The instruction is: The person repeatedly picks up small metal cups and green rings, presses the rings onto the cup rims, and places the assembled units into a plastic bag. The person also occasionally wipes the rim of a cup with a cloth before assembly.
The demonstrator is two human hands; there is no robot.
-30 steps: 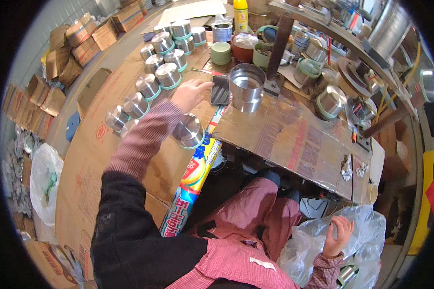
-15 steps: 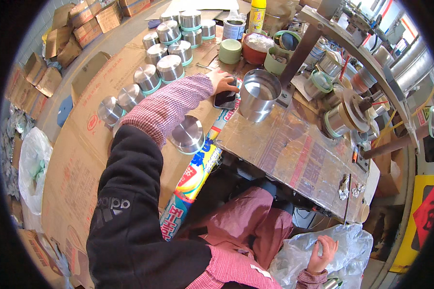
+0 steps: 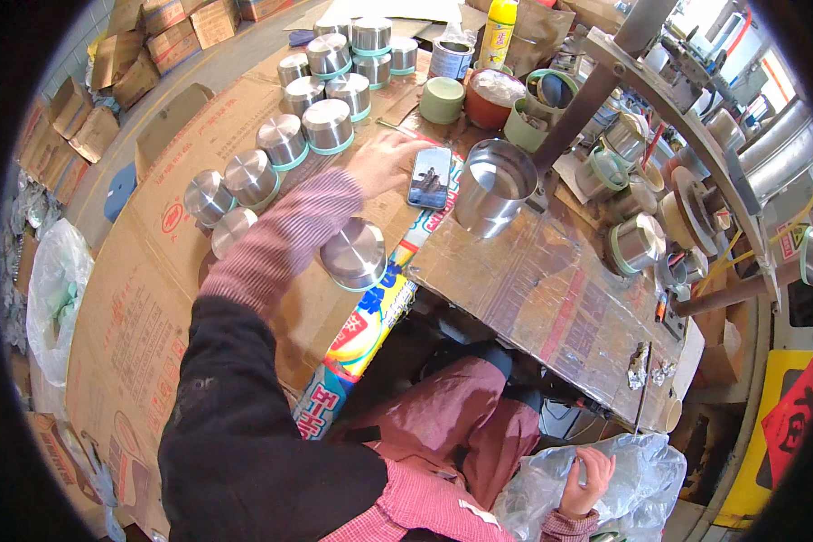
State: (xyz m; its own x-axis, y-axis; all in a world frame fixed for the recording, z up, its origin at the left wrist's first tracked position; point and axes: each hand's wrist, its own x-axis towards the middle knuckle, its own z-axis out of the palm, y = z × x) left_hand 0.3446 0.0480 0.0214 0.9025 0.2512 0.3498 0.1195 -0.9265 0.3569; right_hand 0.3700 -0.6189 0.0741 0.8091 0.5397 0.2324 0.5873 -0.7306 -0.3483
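Observation:
My left hand (image 3: 387, 164) is stretched over the cardboard, a little blurred, its fingers extended and holding nothing. Just right of its fingertips lies a smartphone (image 3: 430, 178) with a lit picture on its screen. An open steel cylinder (image 3: 495, 190) stands to the right of the phone. Below my left forearm sits a round steel cup (image 3: 353, 254) with a pale green rim at its base. Low on the right, my right hand (image 3: 587, 481) hovers over or rests on a clear plastic bag (image 3: 637, 479); its fingers are loosely curled and apart, with nothing in them.
Several steel cups (image 3: 327, 125) with green rims stand in rows on the cardboard sheet (image 3: 144, 298). Green and red pots (image 3: 494, 95), a tin and a yellow spray can (image 3: 498, 36) are behind. A metal machine frame (image 3: 596, 99) rises at right.
My left hand has drawn back leftward off the phone, and the phone's dark screen is now lit. My right hand stays over the bag. The view has shifted slightly.

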